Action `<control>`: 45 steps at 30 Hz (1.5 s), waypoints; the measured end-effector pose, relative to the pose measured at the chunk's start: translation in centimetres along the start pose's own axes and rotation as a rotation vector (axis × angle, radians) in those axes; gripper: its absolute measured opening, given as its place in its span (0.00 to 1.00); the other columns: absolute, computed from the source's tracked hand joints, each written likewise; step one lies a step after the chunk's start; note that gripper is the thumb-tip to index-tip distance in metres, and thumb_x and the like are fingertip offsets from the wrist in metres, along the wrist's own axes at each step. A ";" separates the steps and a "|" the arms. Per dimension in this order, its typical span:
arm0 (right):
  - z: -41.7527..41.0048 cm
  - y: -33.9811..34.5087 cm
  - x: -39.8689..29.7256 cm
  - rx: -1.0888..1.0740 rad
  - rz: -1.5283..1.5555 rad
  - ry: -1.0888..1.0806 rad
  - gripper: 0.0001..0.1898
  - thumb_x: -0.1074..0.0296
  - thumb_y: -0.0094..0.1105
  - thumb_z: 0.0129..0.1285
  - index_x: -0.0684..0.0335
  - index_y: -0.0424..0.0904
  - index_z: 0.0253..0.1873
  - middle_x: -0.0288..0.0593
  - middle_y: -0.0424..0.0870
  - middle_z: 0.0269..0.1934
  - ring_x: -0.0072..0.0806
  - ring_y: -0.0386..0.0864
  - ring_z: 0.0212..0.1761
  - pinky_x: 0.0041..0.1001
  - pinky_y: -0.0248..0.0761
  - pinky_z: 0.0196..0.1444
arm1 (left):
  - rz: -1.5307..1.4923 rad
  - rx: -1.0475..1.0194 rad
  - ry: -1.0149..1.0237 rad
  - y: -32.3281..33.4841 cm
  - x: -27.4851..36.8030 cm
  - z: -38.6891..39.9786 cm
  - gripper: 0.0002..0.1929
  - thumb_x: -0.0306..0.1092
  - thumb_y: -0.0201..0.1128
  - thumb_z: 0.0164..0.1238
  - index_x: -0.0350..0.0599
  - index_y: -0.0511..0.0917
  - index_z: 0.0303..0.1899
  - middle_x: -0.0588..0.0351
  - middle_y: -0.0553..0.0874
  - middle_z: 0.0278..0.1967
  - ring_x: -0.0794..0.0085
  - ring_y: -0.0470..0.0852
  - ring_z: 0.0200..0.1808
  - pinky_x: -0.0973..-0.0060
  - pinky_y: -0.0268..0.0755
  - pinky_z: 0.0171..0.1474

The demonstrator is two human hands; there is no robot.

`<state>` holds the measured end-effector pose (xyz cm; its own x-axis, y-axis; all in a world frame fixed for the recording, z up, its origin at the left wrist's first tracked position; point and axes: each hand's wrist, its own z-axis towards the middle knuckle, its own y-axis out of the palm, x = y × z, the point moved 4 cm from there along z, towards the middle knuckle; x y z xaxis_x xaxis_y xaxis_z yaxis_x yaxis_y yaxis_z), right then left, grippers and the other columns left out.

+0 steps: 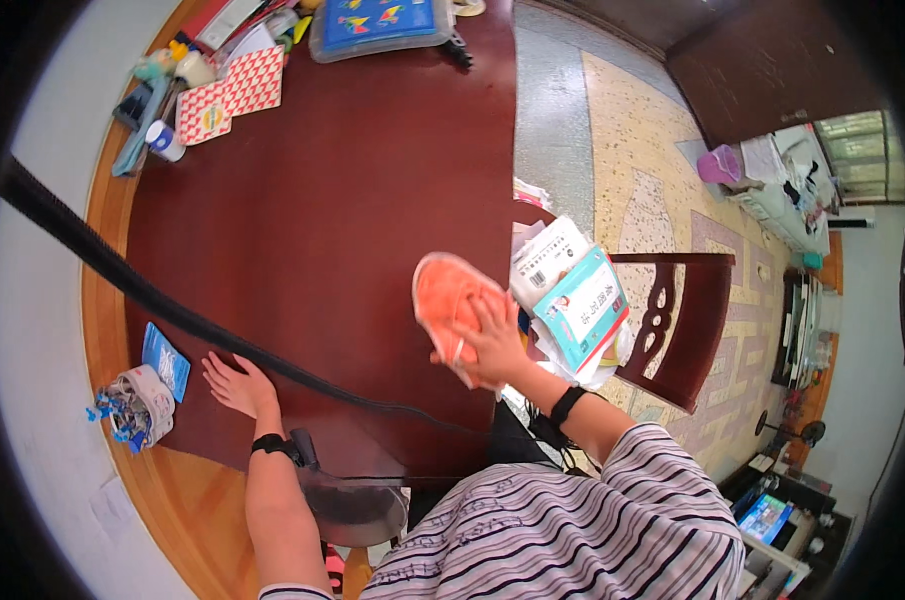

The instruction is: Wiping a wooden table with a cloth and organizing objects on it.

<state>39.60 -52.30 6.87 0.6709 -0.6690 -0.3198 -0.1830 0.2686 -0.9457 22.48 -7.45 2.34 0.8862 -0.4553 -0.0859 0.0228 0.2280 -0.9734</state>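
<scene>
An orange cloth with a pale border [441, 289] lies on the dark red tabletop [325, 202], near its right edge. My right hand [490, 337] presses on the cloth's lower right part with spread fingers, some of the cloth bunched under the palm. At the lower left, my left hand [239, 382] rests on the tabletop with its fingers apart and holds nothing. Left of it are a blue printed packet [166, 364] and a white container [152, 397] filled with small blue-topped items. Both wrists wear black bands.
A black cable [197, 319] crosses the view above the table. Red-patterned cards [254, 81], a small white-and-blue bottle [165, 141] and a clear plastic case [381, 30] lie at the far side. A wooden chair [692, 330] at the right holds packets and papers.
</scene>
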 end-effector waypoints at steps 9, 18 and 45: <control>22.0 0.4 10.8 0.279 -0.247 0.285 0.32 0.39 0.56 0.67 0.48 0.76 0.72 0.61 0.66 0.76 0.59 0.60 0.79 0.65 0.43 0.80 | -0.074 0.062 0.037 -2.1 1.5 0.3 0.30 0.52 0.53 0.83 0.42 0.68 0.75 0.43 0.70 0.76 0.45 0.66 0.77 0.48 0.59 0.77; 32.7 0.9 15.3 0.255 -0.322 0.615 0.43 0.22 0.46 0.65 0.36 0.62 0.81 0.61 0.63 0.77 0.53 0.59 0.80 0.56 0.41 0.80 | -0.113 0.078 0.009 -1.3 -0.1 0.0 0.32 0.57 0.49 0.84 0.48 0.65 0.77 0.51 0.66 0.79 0.52 0.61 0.80 0.48 0.51 0.80; -10.9 1.4 -10.0 -0.336 0.064 -0.735 0.35 0.35 0.64 0.57 0.25 0.75 0.72 0.50 0.73 0.72 0.47 0.66 0.77 0.59 0.43 0.81 | -1.856 -0.273 -0.275 -27.5 -3.2 -18.5 0.07 0.28 0.64 0.73 0.36 0.82 0.46 0.53 0.86 0.41 0.68 0.84 0.46 0.72 0.74 0.52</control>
<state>24.84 -52.77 8.14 0.9312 -0.0015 -0.3646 -0.3646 -0.0094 -0.9311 10.43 -28.18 25.45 -0.1296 0.2059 0.9699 0.8636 -0.4573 0.2125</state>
